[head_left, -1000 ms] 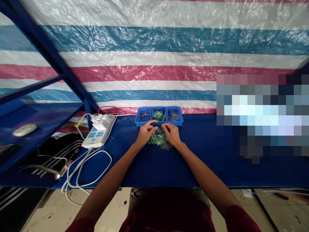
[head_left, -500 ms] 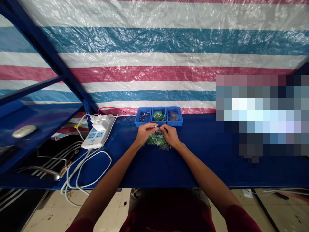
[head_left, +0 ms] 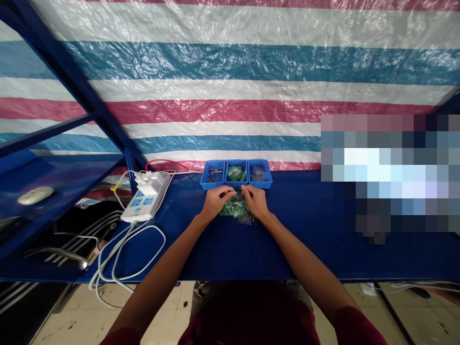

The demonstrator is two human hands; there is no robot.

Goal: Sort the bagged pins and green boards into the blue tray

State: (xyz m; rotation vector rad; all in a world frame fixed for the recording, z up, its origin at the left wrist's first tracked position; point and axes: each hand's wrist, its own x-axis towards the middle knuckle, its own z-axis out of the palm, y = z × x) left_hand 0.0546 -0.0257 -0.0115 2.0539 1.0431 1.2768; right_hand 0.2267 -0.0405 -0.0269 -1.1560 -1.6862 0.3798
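Note:
My left hand (head_left: 216, 201) is closed in a pinch above a heap of small clear bags with green contents (head_left: 233, 207). Facing it, my right hand (head_left: 256, 201) is also pinched, its fingertips a little apart from the left ones. What either pinch holds is too small to make out. Just beyond the hands stand three blue bins in a row. Loose metal pieces lie in the left bin (head_left: 212, 186), green bagged pieces in the middle bin (head_left: 236, 184), and clear bags with small dark parts in the right bin (head_left: 260, 185).
A white power strip (head_left: 142, 207) with plugged-in adapters lies left on the blue table (head_left: 305, 239), its white cable (head_left: 163, 239) looped toward the front edge. A blue metal frame (head_left: 108, 132) rises at left. A striped plastic sheet (head_left: 223, 91) hangs behind. The right side is blurred out.
My fingertips have moved slightly apart. The thin, pin-like metal piece seen between them before no longer shows clearly. The bins and the heap of bags stay in place.

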